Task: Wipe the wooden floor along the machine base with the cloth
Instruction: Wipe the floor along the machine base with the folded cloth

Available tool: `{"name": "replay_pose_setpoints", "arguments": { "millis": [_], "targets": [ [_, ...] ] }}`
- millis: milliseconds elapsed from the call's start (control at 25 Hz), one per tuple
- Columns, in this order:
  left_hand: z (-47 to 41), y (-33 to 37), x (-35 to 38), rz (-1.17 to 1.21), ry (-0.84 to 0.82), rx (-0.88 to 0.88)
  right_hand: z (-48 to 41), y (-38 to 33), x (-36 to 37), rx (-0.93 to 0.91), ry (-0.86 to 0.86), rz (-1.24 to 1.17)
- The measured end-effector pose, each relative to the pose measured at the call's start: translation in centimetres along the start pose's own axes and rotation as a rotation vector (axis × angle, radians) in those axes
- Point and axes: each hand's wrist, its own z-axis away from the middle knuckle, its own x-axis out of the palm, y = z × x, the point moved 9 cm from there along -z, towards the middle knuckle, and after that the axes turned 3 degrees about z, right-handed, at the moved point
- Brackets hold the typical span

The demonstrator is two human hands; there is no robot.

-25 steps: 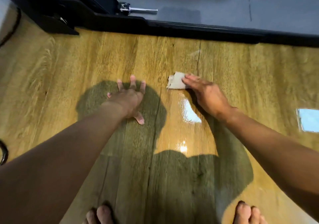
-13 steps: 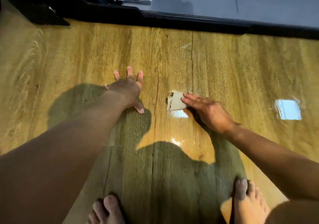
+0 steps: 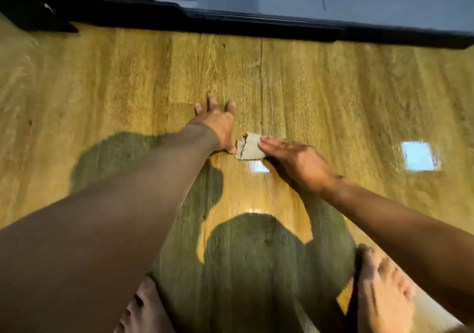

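Risk lies in the hold: the right hand (image 3: 295,163) only presses the small cloth (image 3: 250,150) with straight fingers, so it may slip out or bunch. The cloth lies just beside the left hand (image 3: 218,124), spread flat on the wooden floor (image 3: 102,88). The far strip by the machine base (image 3: 256,22) could be missed.

A pale grey-beige cloth (image 3: 250,149) lies on the golden-yellow grained wooden floor (image 3: 333,96), below the black machine base (image 3: 256,24).

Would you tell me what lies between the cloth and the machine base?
Between the cloth and the machine base, the head view shows only bare wooden floor with a faint pale scuff.
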Motion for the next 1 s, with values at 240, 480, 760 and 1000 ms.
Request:
{"name": "replay_pose_setpoints", "arguments": {
  "millis": [240, 480, 760, 1000],
  "targets": [
    [-1.2, -0.8, 0.1, -0.020, -0.077, -0.124, 6.1, -4.5, 1.9, -0.485, -0.045, -0.111],
    [-2.1, -0.4, 0.3, -0.071, -0.077, -0.107, -9.3, 8.6, -2.4, 0.081, 0.078, -0.119],
    [-2.1, -0.3, 0.5, -0.013, -0.078, -0.153, -7.4, 6.3, -1.9, -0.319, -0.044, -0.071],
    [-2.1, -0.4, 0.7, -0.025, -0.106, -0.156, -14.6, 15.1, -3.8, 0.156, 0.067, -0.151]
  ]
}}
